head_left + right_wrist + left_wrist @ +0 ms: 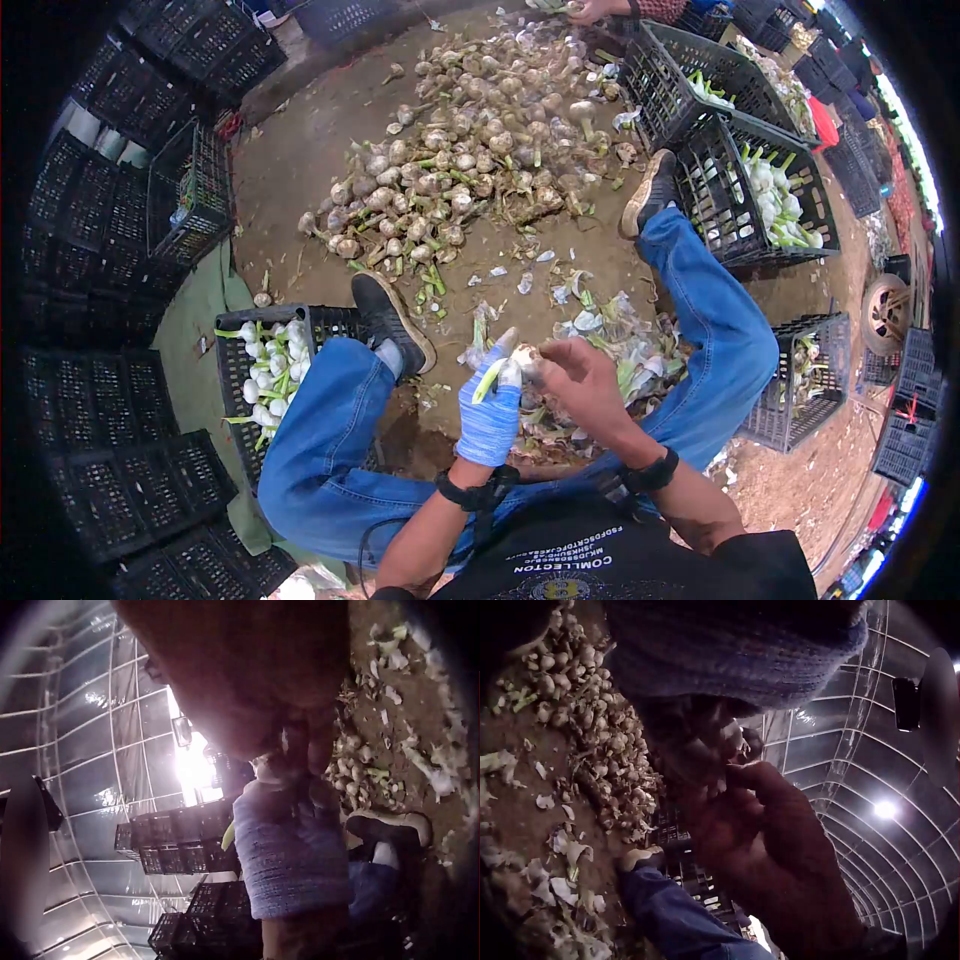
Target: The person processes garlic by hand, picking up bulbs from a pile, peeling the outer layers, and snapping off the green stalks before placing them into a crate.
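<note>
My left hand, in a blue-and-white knit glove, grips a garlic bulb in front of my lap. The green cut stem pokes out past the gloved fingers. From the other side, my bare right hand has its thumb and fingertips pinched on the bulb's root end. The left wrist view shows this right hand with bent fingers close up against the dark bulb. In the right wrist view the glove covers the palm, and the bulb is mostly hidden between both hands.
Unpeeled garlic lies in a large heap ahead. Peeled skins litter the ground between my legs. Black crates with white garlic stand at left and right. More crates are stacked along the left side.
</note>
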Demonstrator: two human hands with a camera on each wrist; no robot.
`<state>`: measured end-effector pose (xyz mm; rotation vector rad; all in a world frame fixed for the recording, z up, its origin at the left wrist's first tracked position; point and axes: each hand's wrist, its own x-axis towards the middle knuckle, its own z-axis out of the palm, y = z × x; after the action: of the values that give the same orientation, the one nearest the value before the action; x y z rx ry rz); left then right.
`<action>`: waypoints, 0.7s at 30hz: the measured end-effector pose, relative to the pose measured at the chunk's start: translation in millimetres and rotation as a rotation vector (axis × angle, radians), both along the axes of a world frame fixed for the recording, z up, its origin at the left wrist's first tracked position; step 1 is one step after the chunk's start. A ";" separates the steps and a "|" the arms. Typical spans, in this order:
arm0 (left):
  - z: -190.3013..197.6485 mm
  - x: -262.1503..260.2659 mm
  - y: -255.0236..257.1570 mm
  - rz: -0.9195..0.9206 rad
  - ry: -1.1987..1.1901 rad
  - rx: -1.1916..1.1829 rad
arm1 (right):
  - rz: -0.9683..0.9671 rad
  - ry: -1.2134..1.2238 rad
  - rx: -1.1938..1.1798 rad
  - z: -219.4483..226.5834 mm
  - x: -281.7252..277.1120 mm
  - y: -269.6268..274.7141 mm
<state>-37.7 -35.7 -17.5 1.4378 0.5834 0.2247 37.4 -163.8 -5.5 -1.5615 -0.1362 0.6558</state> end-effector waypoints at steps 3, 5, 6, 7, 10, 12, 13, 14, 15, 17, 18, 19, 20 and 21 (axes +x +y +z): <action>7.6 1.5 -4.2 -0.005 0.054 0.052 | 0.042 -0.331 -0.199 9.4 -0.2 -1.8; -2.7 -0.2 -6.7 0.004 0.008 0.108 | 0.066 -0.550 -0.283 10.4 -0.4 -2.7; -4.2 0.0 -7.2 0.016 -0.037 0.165 | 0.061 -0.645 -0.292 9.3 -0.3 -2.4; -4.9 -0.2 -7.6 0.016 -0.037 0.166 | 0.057 -0.739 -0.301 8.6 -0.4 -1.8; -5.1 0.1 -9.0 0.058 -0.013 0.077 | 0.075 -0.711 -0.349 10.5 -1.0 1.3; -6.8 -1.0 -8.5 0.058 -0.029 0.005 | 0.037 -0.634 -0.357 -1.5 1.3 1.3; -6.7 -2.3 -7.6 0.058 -0.028 0.006 | 0.002 -0.555 -0.365 -10.1 2.7 1.0; -6.8 -3.6 -6.8 0.079 -0.007 -0.051 | 0.002 -0.554 -0.365 -19.0 6.7 -2.6; -6.9 -3.9 -6.1 0.098 0.012 -0.108 | -0.019 -0.483 -0.429 -28.0 13.6 -9.5; -8.1 -2.4 -1.6 0.086 -0.033 -0.114 | -0.036 -0.307 -0.494 -29.4 20.6 -18.3; -8.6 -2.9 0.5 0.072 -0.073 -0.118 | -0.032 -0.303 -0.493 -30.5 17.8 -17.3; -4.8 -2.3 0.9 0.064 -0.053 -0.174 | -0.061 -0.261 -0.349 -31.4 13.9 -16.9; -8.6 -2.7 1.1 0.061 -0.054 -0.174 | -0.092 -0.223 -0.206 -31.6 12.3 -16.3; -15.3 -3.8 0.8 0.029 -0.079 -0.113 | -0.096 -0.224 -0.208 -23.9 11.3 -13.6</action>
<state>-41.5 -34.9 -32.7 1.3067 0.5436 0.2665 48.7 -177.4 -29.4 -1.8286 -0.1629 0.4286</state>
